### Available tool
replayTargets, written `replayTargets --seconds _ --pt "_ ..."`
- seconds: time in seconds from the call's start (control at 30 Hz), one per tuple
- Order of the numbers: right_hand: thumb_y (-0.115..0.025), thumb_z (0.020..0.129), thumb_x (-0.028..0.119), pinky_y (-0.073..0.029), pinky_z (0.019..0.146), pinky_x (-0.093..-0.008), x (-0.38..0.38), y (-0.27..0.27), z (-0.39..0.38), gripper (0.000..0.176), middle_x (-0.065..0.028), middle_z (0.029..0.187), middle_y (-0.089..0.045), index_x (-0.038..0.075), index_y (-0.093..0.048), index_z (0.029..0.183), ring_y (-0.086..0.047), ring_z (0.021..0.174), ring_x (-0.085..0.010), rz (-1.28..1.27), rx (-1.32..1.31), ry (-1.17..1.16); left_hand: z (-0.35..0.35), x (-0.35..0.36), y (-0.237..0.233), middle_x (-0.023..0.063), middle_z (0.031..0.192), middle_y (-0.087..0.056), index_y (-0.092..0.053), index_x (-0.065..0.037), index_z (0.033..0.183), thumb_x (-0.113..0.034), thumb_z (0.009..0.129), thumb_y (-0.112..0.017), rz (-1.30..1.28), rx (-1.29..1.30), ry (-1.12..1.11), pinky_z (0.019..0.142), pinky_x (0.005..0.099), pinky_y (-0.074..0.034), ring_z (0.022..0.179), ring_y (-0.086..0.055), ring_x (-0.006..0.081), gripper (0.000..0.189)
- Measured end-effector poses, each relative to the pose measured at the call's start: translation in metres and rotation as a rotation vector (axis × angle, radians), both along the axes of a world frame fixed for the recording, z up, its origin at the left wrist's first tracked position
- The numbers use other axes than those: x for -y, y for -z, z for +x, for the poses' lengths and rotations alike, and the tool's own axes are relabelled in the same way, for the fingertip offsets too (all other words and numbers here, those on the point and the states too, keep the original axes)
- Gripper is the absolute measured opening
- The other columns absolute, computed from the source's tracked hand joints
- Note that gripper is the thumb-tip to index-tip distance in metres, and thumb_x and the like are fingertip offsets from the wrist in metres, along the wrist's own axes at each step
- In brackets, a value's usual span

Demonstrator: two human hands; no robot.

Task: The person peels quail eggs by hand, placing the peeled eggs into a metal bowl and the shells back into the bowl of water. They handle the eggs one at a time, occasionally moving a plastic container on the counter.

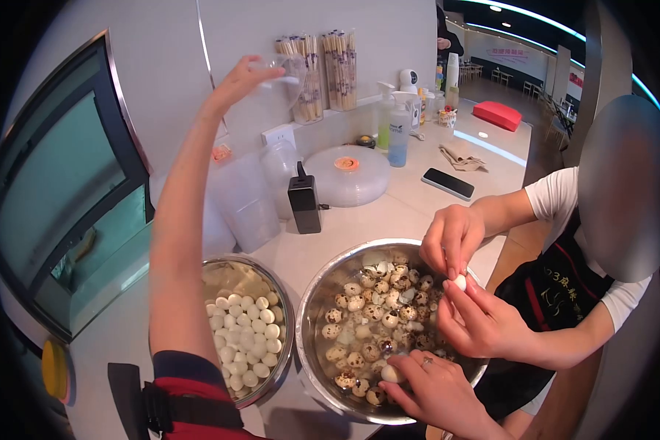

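Working with hands well apart here! Holding the left hand (240, 82) high by the wall, fingers at a clear plastic piece (291, 89), too glassy to tell gripped from merely touched. Down low, pinching a pale egg (391, 374) between thumb and fingertips of the right hand (438, 389), over the near side of the large steel bowl (310, 323). Lying just left of the right palm, so far nearer that hand; partly covered, and showing no readable long axis. Off to the left, spotting peeled eggs (242, 330), partly hidden behind the left forearm (180, 257). Losing some speckled eggs (389, 320) to watery glare, and the right forearm to the bottom edge
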State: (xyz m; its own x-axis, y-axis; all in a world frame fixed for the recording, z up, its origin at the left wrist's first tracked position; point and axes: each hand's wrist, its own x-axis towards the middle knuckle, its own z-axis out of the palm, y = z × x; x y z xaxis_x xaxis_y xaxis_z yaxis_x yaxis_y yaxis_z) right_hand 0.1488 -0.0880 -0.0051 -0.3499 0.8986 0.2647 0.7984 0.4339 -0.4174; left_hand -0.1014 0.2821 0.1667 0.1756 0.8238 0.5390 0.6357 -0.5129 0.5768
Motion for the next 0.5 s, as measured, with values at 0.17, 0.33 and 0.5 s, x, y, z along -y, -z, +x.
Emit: replayTargets --seconds 0.17,0.33,0.5 --pt "-0.059 0.075 0.020 -0.046 0.057 -0.0370 0.001 0.010 0.005 0.024 -0.0129 0.076 -0.055 0.004 -0.050 0.090 -0.056 0.068 -0.0305 0.052 -0.099 -0.011 -0.032 0.164 -0.029 0.0139 0.119 -0.045 -0.029 -0.005 0.129 -0.056 0.079 -0.039 -0.001 0.394 0.338 0.092 0.0336 -0.030 0.105 -0.046 0.0216 0.072" --pt "-0.062 0.073 0.012 -0.045 0.059 -0.0280 0.004 0.013 -0.006 0.024 -0.0118 0.076 -0.057 0.000 -0.053 0.091 -0.057 0.067 -0.0201 0.014 -0.320 0.071 -0.120 0.350 0.038 0.0181 0.123 -0.040 -0.024 -0.002 0.131 -0.063 0.075 -0.037 -0.162 0.601 0.395 0.085 0.0290 -0.039 0.104 -0.047 0.0209 0.083" --pt "-0.061 0.075 0.010 -0.042 0.057 -0.0193 0.007 0.006 -0.022 0.021 -0.0027 0.076 -0.056 -0.001 -0.054 0.091 -0.052 0.068 -0.0073 0.047 -0.454 0.039 -0.195 0.480 0.185 0.0169 0.124 -0.038 -0.022 -0.009 0.131 -0.060 0.072 -0.049 -0.274 0.996 0.098 0.090 0.0358 -0.039 0.110 -0.045 0.0278 0.082"
